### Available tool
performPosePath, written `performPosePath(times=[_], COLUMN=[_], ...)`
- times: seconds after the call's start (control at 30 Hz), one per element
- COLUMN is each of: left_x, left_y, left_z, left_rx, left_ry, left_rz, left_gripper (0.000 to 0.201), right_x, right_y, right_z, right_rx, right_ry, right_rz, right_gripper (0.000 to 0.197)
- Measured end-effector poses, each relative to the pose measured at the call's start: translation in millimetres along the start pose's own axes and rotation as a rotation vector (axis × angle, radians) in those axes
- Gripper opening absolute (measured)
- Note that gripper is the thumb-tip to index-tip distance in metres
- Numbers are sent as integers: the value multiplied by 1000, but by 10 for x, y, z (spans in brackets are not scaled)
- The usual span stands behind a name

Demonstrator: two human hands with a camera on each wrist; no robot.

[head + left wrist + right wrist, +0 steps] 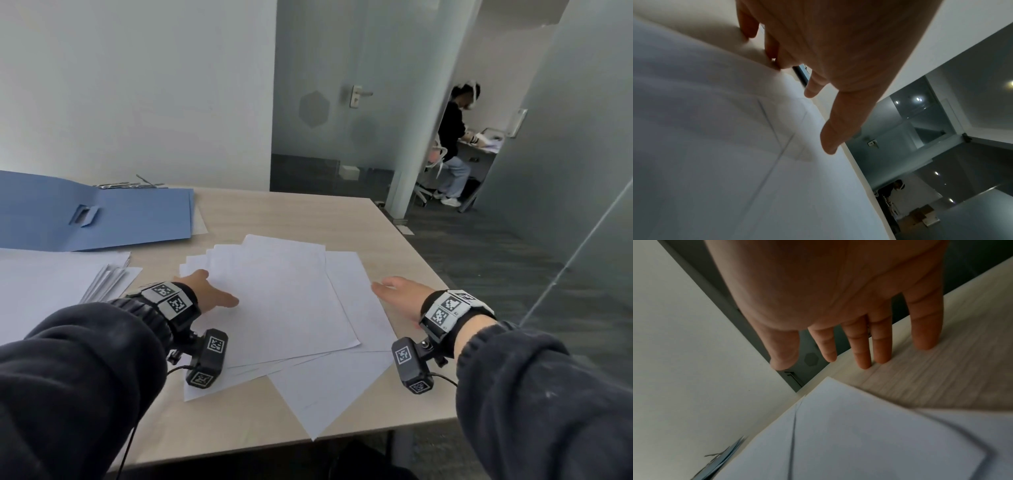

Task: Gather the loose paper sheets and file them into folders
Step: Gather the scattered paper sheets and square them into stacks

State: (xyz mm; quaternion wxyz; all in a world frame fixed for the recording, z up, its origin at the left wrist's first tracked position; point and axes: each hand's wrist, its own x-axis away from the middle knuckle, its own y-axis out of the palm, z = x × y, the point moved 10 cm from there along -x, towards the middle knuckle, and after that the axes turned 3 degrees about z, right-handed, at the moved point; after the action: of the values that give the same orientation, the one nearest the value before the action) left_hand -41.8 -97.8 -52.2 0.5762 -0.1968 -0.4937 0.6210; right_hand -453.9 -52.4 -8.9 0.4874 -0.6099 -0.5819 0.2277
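White loose sheets [284, 301] fanned between open hands, overhanging table [274, 212] edge.

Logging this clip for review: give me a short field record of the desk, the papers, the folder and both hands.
surface: wooden desk
papers: fanned loose sheets at desk centre; a second paper stack on the left
folder: blue folder, lying open at the far left
left hand: fingers straight, on the sheets' left edge
right hand: fingers straight, on the desk by the sheets' right edge
filed: nothing yet
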Motion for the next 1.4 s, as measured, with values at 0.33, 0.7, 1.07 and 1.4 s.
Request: performPosePath(times=[0.33, 0.7, 1.07, 1.4], left_x=[240, 675, 736, 737], left_y=[29, 128, 85, 153], left_z=[357, 436, 291, 262], left_rx=[245, 490, 779, 859], left_ry=[98, 102, 31, 10], left_rz=[-58, -107, -60, -108], left_gripper=[84, 45, 37, 36], right_x=[137, 224, 213, 230], right_y=[311, 324, 320, 383], right_z=[-355, -391, -378, -454], right_rx=[-355, -488, -569, -659], right_ry=[-14, 95, 160, 210], right_rz=[-134, -128, -45, -29], right_gripper=[63, 64, 33, 34])
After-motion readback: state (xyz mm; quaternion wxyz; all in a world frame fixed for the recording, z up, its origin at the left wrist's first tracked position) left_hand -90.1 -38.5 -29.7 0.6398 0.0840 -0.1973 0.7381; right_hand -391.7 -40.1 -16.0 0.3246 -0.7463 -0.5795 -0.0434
